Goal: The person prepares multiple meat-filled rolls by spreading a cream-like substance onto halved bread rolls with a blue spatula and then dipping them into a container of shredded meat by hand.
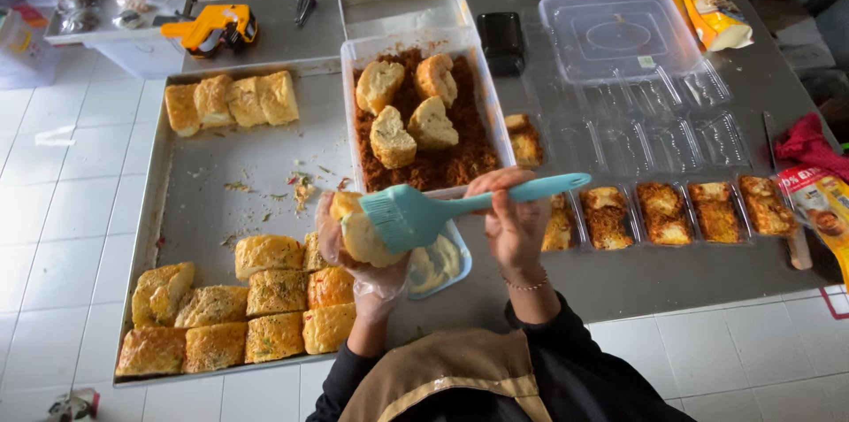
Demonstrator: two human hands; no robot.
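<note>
Inside white tub (350,103), brown floss and four bread pieces (409,108).

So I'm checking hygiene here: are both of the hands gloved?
No: only the left hand wears a clear plastic glove while holding the bread piece; the right hand on the brush is bare.

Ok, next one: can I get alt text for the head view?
A gloved left hand holds a cut bread bun while the bare right hand brushes it with a light-blue silicone pastry brush. Behind sits a white tub of brown shredded floss with four bun pieces in it, beside a steel baking tray of golden buns.
</note>
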